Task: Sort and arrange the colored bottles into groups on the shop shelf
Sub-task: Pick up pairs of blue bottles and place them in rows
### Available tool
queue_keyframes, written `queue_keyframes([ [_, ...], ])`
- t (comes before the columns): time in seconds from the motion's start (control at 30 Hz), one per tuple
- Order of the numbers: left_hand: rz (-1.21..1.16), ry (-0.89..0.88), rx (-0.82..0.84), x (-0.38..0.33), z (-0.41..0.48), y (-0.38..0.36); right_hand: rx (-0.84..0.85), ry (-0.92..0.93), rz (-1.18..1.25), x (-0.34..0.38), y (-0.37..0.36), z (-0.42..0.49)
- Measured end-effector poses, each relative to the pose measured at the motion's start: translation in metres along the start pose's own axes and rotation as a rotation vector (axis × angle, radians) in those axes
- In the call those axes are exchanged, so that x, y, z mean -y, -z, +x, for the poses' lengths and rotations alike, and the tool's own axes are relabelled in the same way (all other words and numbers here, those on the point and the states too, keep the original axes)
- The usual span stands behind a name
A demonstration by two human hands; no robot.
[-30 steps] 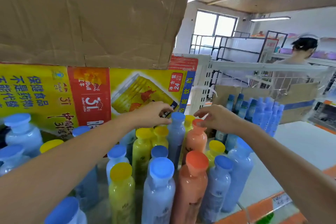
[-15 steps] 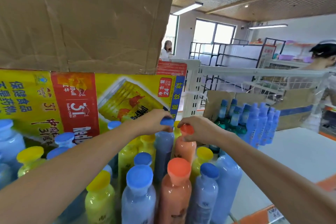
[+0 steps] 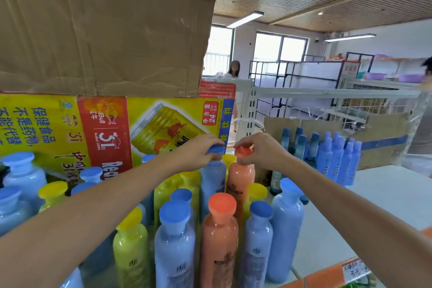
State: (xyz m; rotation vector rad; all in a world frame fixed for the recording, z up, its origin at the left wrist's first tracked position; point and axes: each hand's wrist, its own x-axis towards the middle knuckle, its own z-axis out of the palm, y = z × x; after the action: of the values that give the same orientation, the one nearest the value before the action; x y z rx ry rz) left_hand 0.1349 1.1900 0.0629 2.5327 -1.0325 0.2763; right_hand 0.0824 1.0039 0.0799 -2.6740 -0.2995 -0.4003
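At the back of the mixed cluster on the shop shelf point(image 3: 385, 196), just in front of the Red Bull carton point(image 3: 163, 124), both hands have closed on caps they were only reaching for a second ago. The left hand point(image 3: 198, 149) grips the cap of a tall blue bottle point(image 3: 212, 180). The right hand point(image 3: 259, 149) pinches the cap of the orange bottle point(image 3: 240, 180) touching it. Both bottles stand upright. A lift-out toward separate colour groups looks imminent, and the colours remain thoroughly mixed.
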Motion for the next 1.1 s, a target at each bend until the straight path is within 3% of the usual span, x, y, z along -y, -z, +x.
queue_keyframes([
  [0.53,-0.121,-0.098,-0.555,-0.03,0.007,0.122,-0.311,0.231,0.147,0.055,0.098,0.026],
  [0.7,-0.156,-0.136,-0.585,-0.035,-0.006,0.162,-0.305,0.348,0.23,0.083,0.121,0.038],
  [1.1,0.025,0.027,-0.595,-0.012,-0.092,0.228,-0.176,0.566,0.308,0.165,0.1,0.071],
])
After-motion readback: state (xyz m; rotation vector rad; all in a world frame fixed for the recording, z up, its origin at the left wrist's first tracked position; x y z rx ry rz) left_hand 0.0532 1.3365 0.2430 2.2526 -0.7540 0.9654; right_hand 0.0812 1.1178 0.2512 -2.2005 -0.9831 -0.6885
